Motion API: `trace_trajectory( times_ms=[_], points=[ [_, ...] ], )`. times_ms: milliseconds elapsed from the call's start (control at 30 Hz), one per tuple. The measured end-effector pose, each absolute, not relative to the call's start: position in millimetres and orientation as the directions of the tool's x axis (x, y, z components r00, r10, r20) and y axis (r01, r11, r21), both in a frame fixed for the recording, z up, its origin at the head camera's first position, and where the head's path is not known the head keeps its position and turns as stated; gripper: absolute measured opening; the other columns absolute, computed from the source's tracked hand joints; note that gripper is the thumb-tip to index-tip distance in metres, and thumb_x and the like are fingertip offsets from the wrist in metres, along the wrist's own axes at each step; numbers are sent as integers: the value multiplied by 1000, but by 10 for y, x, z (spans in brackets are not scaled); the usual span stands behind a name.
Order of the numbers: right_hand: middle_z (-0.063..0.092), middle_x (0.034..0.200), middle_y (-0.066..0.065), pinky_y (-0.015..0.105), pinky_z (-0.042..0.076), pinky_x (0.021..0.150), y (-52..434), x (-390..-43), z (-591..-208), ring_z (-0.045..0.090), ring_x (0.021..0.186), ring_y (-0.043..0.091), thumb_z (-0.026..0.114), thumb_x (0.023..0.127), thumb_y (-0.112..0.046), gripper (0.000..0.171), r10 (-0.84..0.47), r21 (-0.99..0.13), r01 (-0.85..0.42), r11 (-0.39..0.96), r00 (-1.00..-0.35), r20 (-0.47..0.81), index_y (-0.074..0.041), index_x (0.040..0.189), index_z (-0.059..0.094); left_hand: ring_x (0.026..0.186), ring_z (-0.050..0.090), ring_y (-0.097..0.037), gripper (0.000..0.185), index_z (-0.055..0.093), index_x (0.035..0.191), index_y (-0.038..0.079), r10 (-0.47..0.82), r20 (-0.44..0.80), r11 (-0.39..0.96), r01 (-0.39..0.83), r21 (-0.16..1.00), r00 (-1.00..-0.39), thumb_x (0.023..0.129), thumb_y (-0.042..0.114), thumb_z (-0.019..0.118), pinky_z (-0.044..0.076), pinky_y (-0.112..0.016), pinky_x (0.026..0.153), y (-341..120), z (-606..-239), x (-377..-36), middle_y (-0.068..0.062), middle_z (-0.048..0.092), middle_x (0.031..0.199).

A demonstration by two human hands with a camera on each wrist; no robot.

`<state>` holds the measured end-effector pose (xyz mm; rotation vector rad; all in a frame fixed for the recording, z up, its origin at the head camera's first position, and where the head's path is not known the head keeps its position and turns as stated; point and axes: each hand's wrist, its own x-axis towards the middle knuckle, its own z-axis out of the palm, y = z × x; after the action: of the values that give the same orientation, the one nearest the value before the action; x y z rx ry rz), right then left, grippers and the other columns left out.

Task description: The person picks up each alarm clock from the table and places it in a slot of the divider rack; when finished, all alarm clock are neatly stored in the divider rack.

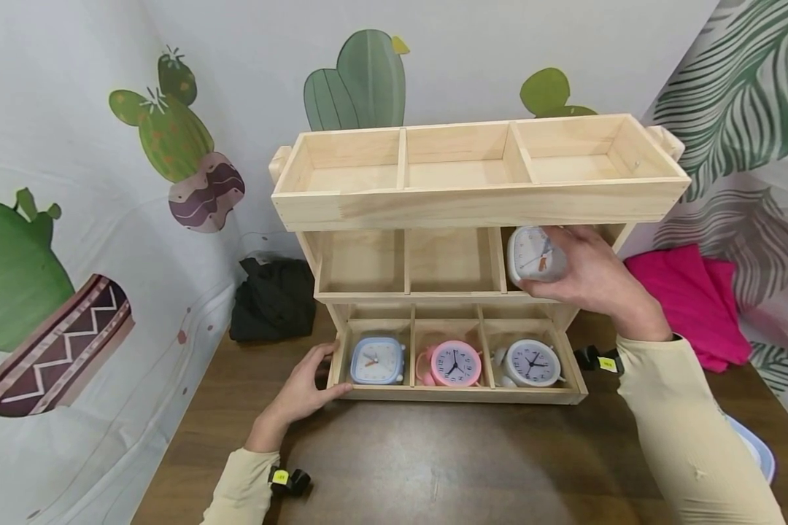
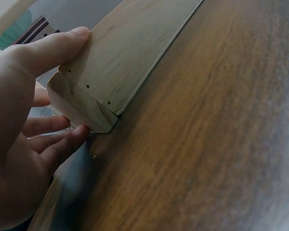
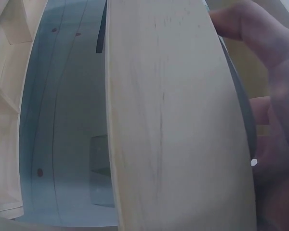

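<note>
Pale wood rack; blue clock, pink clock, white clock.

Rack: pale unfinished wood, matt, fine straight grain; small nail holes show at its corner in the left wrist view. Front board smooth, faint grain lines.

Table: dark brown wood-look top, smooth, low sheen, a dull reflection mid-surface.

Clocks: white clock in the right hand, smooth plastic-looking case, glossy face. Blue clock, pink clock, grey-white clock, same glossy finish.

Sleeves: cream knit cloth, matt.

Pink cloth and black cloth: soft, matt, creased.

Backdrop: printed sheet, matt, lightly wrinkled.
</note>
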<state>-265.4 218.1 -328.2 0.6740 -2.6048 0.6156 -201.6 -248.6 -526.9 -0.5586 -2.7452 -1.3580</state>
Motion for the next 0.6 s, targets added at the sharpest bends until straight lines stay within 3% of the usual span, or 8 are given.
trace_trajectory(
  times_ms=[400, 600],
  points=[
    [40, 144, 22, 59, 38, 97, 2193, -2651, -3305, 42, 122, 41, 84, 67, -33, 91, -419, -253, -582, 773, -768, 484, -2, 143, 45, 117, 56, -40, 79, 40, 141, -8, 318, 188, 550, 343, 761, -929, 79, 15, 82, 52, -51, 92, -2365, -5046, -1915, -27, 46, 138],
    [36, 147, 21, 59, 35, 104, 2187, -2662, -3321, 36, 131, 38, 84, 69, -35, 91, -425, -247, -576, 779, -775, 468, -1, 143, 45, 119, 54, -37, 81, 40, 144, 0, 299, 193, 557, 335, 760, -935, 78, 19, 83, 52, -50, 92, -2419, -5210, -1968, -22, 46, 140]
  ],
)
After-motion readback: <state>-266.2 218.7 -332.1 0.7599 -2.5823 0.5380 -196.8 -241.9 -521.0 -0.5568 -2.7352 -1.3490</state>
